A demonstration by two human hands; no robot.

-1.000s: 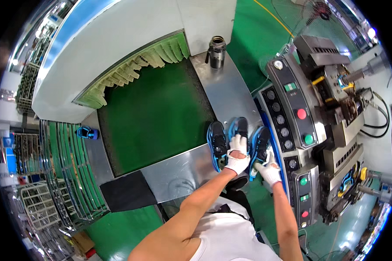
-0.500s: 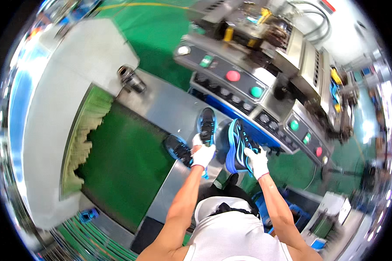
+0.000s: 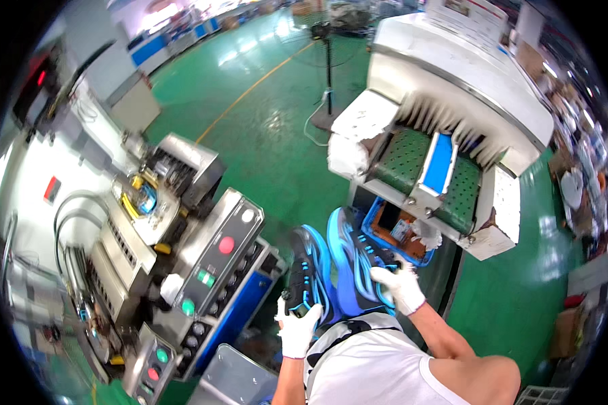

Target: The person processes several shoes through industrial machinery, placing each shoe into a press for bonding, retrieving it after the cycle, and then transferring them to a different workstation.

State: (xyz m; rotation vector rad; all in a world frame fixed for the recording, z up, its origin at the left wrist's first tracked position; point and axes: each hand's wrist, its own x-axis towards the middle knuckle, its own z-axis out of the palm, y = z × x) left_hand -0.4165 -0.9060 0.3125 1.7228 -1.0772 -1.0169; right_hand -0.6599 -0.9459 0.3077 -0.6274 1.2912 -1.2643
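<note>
In front of my waist I hold a pair of black sneakers with blue-purple soles and light-blue trim, sole toward sole. My left hand [image 3: 298, 329], in a white glove, is closed round the heel end of the left sneaker [image 3: 308, 270]. The right sneaker [image 3: 350, 260] is gripped at its opening by my right hand [image 3: 400, 287], gloved the same way. Both toes point away from me. The fingers inside the shoes are partly hidden.
At left stands a machine with a button panel [image 3: 216, 260]. Ahead to the right is a white tunnel machine [image 3: 463, 74] with a strip curtain and green conveyor belts [image 3: 402, 162]. A blue crate [image 3: 422, 260] sits beneath it. Farther off stands a black fan pole [image 3: 329, 74].
My view has swung round from the metal bench toward the tunnel machine. The left sneaker is now up off the bench in my left hand, beside the one in my right.
</note>
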